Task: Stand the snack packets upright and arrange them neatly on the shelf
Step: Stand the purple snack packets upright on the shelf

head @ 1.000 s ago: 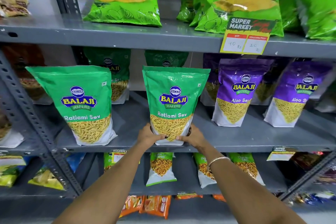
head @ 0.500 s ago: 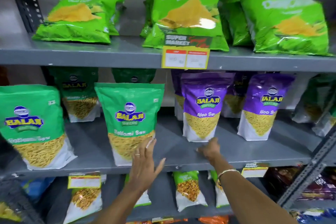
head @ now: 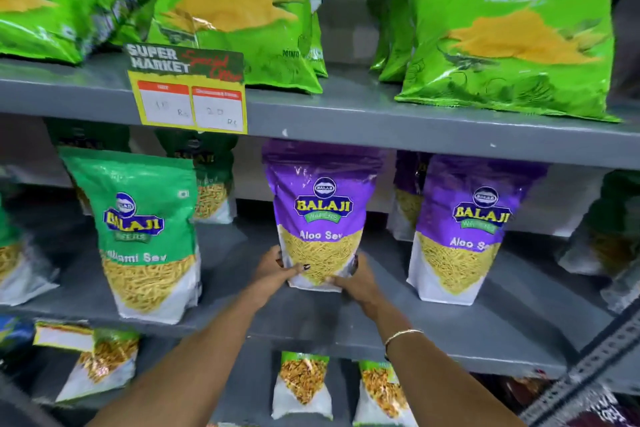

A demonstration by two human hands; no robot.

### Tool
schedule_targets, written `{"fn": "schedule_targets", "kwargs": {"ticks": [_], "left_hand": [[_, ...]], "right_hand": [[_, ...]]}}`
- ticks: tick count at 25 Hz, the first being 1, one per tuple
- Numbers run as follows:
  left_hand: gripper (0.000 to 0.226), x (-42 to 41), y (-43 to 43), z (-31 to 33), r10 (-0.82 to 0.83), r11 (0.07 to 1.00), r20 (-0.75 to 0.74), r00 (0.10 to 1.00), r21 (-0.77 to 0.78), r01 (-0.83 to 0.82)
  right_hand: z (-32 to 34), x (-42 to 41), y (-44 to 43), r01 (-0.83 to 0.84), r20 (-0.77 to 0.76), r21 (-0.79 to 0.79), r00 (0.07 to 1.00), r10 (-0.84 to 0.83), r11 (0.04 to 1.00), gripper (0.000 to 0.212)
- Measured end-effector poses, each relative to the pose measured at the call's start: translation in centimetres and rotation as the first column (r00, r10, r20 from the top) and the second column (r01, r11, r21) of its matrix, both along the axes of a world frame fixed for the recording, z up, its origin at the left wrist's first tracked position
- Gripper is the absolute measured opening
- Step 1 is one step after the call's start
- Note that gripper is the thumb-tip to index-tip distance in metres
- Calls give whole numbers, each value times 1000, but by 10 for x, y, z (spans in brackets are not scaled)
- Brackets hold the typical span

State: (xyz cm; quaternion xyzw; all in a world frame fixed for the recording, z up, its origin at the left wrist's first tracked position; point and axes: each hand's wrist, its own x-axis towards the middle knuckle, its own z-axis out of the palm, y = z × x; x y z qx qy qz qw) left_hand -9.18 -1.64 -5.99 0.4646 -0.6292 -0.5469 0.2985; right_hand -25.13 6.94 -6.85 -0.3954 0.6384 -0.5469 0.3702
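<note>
Low on the purple packet (head: 320, 215), both hands clasp.

Grey metal shelving (head: 381, 114) stands against a pale wall (head: 349, 17), with a slotted steel upright (head: 588, 367) at lower right.

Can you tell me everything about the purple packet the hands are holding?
The purple packet is a glossy plastic stand-up pouch, purple on top and white at the bottom, with a yellow Balaji Wafers badge, the words Aloo Sev and a picture of thin yellow noodles. It stands upright on the grey middle shelf. The left hand and right hand grip its bottom corners.
</note>
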Motion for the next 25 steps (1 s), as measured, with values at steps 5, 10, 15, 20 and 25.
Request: {"fn": "schedule_targets", "kwargs": {"ticks": [5,10,15,20,25], "left_hand": [[30,17,31,17,-6,999,66,998,-41,9],[37,35,55,22,10,995,199,980,-101,10],[51,46,69,26,-9,995,212,977,-98,31],[51,51,74,27,-31,992,217,976,-111,56],[62,52,72,25,-33,994,253,967,-90,57]], "right_hand": [[3,9,29,-3,3,11,1000,3,1000,49],[6,24,57,45,-76,117,996,-36,992,66],[7,32,71,38,-51,142,998,-31,989,71],[7,37,79,49,-71,150,997,-38,987,72],[8,38,80,53,-100,187,994,-35,981,57]]}}
